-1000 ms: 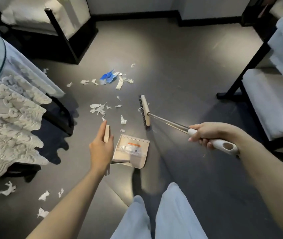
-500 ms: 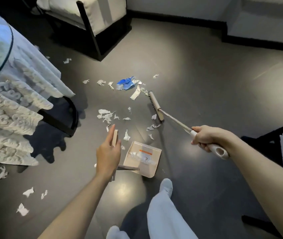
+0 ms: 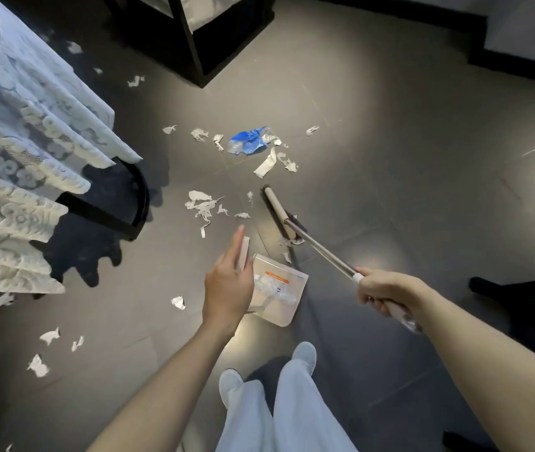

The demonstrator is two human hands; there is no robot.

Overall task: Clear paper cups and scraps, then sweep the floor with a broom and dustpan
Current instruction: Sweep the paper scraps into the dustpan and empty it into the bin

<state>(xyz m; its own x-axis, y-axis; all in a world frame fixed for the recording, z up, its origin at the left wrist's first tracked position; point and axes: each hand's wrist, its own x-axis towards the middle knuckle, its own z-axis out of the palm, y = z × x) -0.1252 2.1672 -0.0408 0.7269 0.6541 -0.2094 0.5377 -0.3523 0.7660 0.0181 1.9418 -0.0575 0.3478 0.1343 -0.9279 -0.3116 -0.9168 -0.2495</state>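
Note:
My right hand grips the metal handle of a broom, whose beige head rests on the floor just beyond the dustpan. My left hand holds the upright handle of the beige dustpan, which sits flat on the floor in front of my feet. A few small scraps lie between the broom head and the pan's mouth. White paper scraps are scattered left of the broom head. Farther off lie a crumpled blue wrapper and a white paper strip.
A glass-topped table with a lace cloth stands at left on a black curved base, with more scraps on the floor below it. A dark chair frame stands ahead and a black chair leg at right.
The broom head reached out near the blue wrapper, then drew back toward the dustpan, dragging a few scraps with it. My left hand kept hold of the dustpan handle.

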